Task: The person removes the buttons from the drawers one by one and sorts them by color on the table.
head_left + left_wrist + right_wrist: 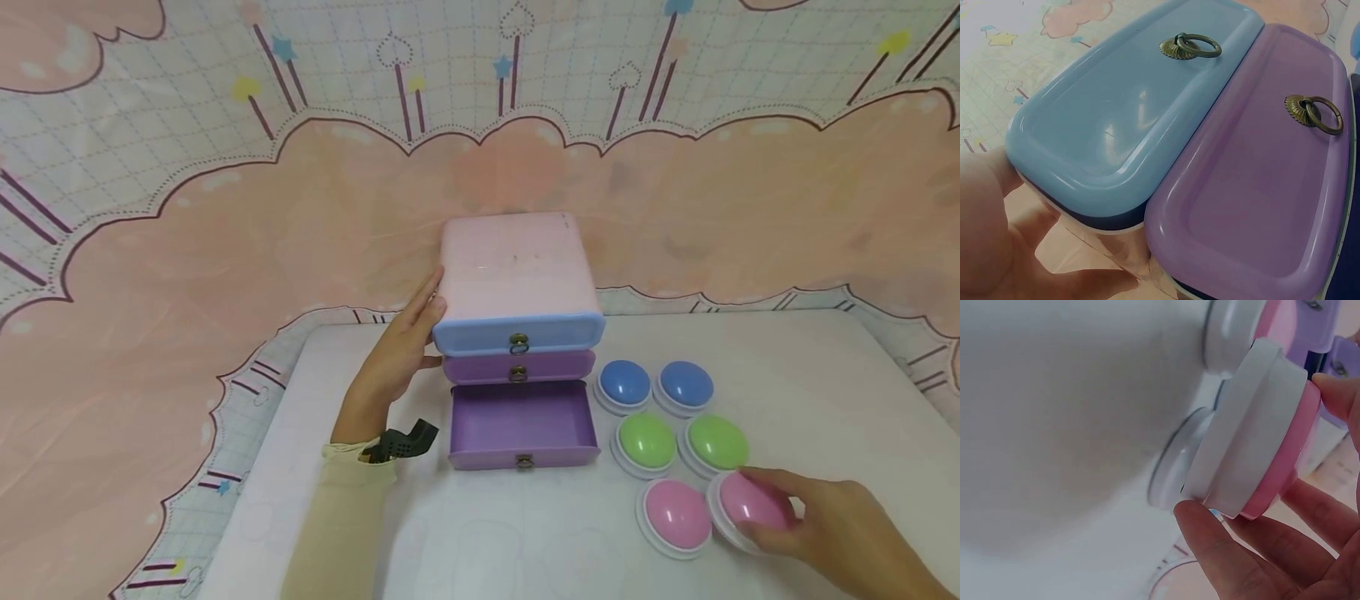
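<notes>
A small pink-topped drawer box (pixel 513 267) stands mid-table. Its blue top drawer (pixel 480 335) and purple middle drawer (pixel 480 367) carry brass ring pulls. The purple bottom drawer (pixel 487 460) is pulled out, and its inside shows bare. My left hand (pixel 393 354) rests along the box's left side, fingers extended and thumb lower down. In the right wrist view, my right hand (pixel 1291 562) grips a pink push button (pixel 1291 456) round its white base, tilted. Beside it sits a second pink button (pixel 678 514).
Two green buttons (pixel 647 440) and two blue buttons (pixel 625 382) stand in rows behind the pink ones, right of the drawer box. The white tabletop (pixel 450 533) reaches back to a printed cloth backdrop (pixel 337 217).
</notes>
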### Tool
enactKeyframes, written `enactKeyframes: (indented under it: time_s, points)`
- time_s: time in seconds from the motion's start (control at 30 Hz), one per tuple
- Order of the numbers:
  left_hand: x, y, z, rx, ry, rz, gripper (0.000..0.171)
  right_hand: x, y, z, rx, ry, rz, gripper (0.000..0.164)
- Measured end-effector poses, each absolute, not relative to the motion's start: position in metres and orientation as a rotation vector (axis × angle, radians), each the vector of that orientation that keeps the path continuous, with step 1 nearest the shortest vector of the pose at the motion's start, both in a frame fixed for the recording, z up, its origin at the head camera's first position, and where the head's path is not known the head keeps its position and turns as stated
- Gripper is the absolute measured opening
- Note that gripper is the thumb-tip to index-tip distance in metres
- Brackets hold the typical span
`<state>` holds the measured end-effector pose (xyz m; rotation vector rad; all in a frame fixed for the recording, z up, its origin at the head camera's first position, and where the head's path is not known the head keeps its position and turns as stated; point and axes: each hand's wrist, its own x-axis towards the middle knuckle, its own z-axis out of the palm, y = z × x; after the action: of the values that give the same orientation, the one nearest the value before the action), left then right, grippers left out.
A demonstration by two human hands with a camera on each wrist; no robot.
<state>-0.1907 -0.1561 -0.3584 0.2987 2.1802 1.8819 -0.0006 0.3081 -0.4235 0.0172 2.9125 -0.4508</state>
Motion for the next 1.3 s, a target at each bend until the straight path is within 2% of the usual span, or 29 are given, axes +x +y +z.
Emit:
enactKeyframes:
  time_s: [0.47, 0.87, 1.17, 1.3]
  points:
    - [-0.19, -0.156, -0.36, 0.309, 2.181, 1.886, 0.052, 0.0, 0.318, -0.444, 0.073, 2.863, -0.478, 0.087]
    - [-0.19, -0.156, -0.361, 0.317, 2.177, 1.886, 0.052, 0.003, 0.314, -0.447, 0.144, 2.82, -0.518, 0.092]
    - [-0.191, -0.156, -0.359, 0.315, 2.189, 1.876, 0.052, 0.001, 0.318, -0.454, 0.041, 2.976, -0.482, 0.078]
    - [-0.191, -0.156, -0.359, 0.315, 2.184, 1.879, 0.052, -0.001, 0.321, -0.457, 0.048, 2.962, -0.499, 0.08]
